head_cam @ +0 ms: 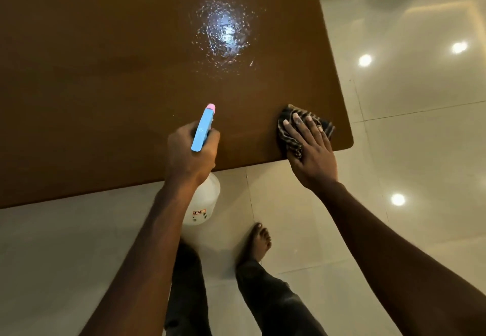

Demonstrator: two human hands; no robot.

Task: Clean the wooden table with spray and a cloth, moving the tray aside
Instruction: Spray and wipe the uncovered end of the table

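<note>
Centre frame: left hand (192, 151) curled round the neck of the spray bottle (203, 127), blue head aimed up-frame over the wooden table (92, 72). Right of it, right hand (310, 149) presses flat, fingers straight, on a striped cloth (289, 138) near the table's lower-right corner. Wet spray patch (226, 33) glistens upper centre.

Home: wooden table (105, 72); glossy floor tiles (420, 151)

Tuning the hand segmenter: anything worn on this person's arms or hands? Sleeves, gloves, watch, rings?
Left forearm and right forearm are bare to the frame edge: no sleeves, gloves, watch or bracelet. The right hand shows no rings; on the left hand the fingers are mostly hidden, so rings cannot be told.
</note>
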